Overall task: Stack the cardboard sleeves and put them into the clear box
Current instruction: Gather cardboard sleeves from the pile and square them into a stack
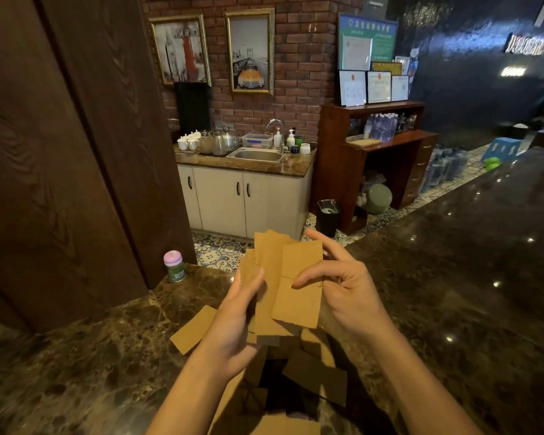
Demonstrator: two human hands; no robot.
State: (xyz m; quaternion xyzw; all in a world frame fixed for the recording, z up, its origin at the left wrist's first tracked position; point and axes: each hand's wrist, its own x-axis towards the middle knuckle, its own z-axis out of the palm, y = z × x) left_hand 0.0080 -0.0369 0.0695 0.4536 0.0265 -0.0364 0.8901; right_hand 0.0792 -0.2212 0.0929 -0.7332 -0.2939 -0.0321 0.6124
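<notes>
I hold a loose bunch of flat brown cardboard sleeves (272, 287) upright above the dark marble counter (453, 293). My left hand (236, 324) grips the bunch from the left, thumb on its front. My right hand (343, 287) pinches the front sleeve (299, 293) by its right edge, fingers spread. The sleeves in the bunch are fanned and uneven. More sleeves lie scattered on the counter under my hands (195, 329), some in shadow (314, 376). No clear box is in view.
A small jar with a pink lid (174, 265) stands at the counter's far left edge beside a dark wooden panel (60, 152). Beyond the counter are a sink cabinet (245, 196), a black bin (327, 216) and a wooden shelf (374, 158).
</notes>
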